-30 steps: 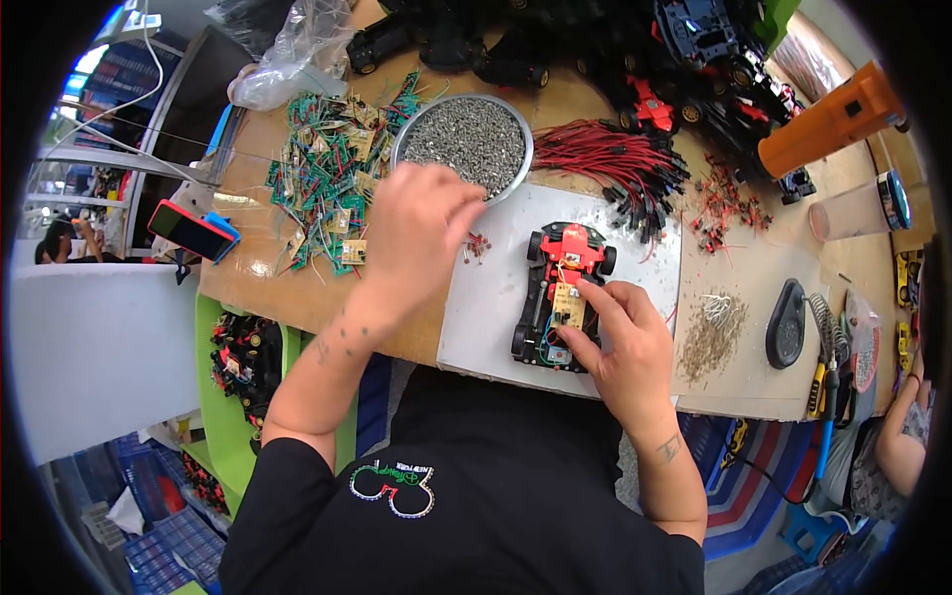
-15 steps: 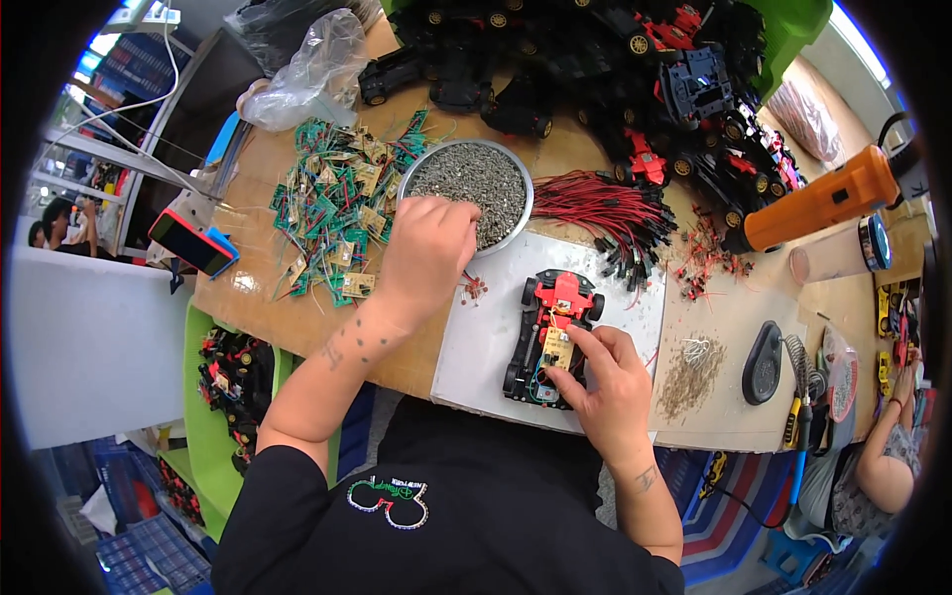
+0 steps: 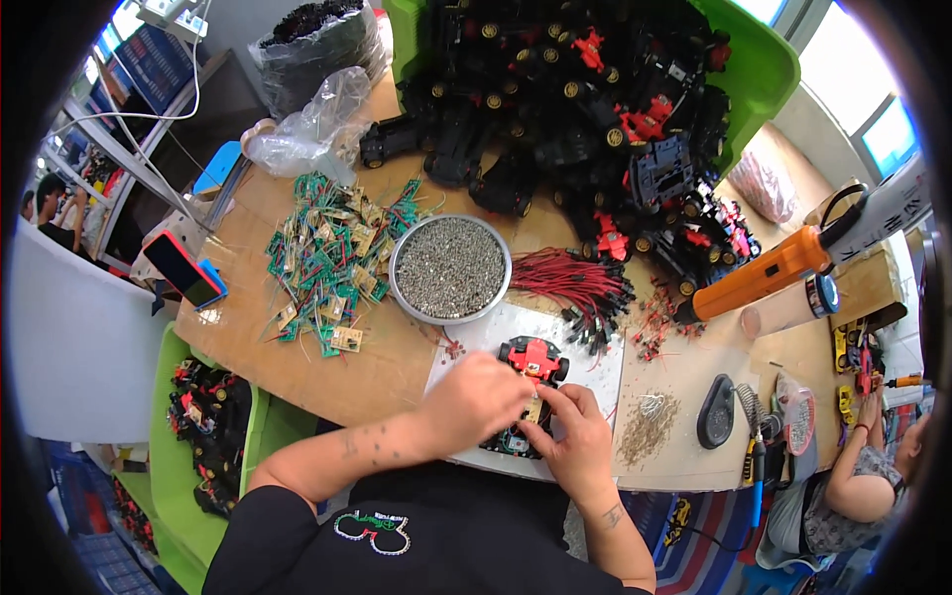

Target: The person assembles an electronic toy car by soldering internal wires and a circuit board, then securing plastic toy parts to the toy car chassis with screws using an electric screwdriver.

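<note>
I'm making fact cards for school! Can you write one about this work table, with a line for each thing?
Left hand: over the toy car, fingertips together; can't see whether they hold anything
Right hand: thumb and finger at the car's tan circuit board
Car colours: red and black
Under the car: white sheet
Bowl: round, holding tiny metal pieces
Left of bowl: heap of green and tan boards
Right of bowl: red wires
Far side: green bin, many black car bases

I see bright light: the window at the frame's upper right glares white, the desk shines at left, and straight lines bend toward the black rim.
</note>
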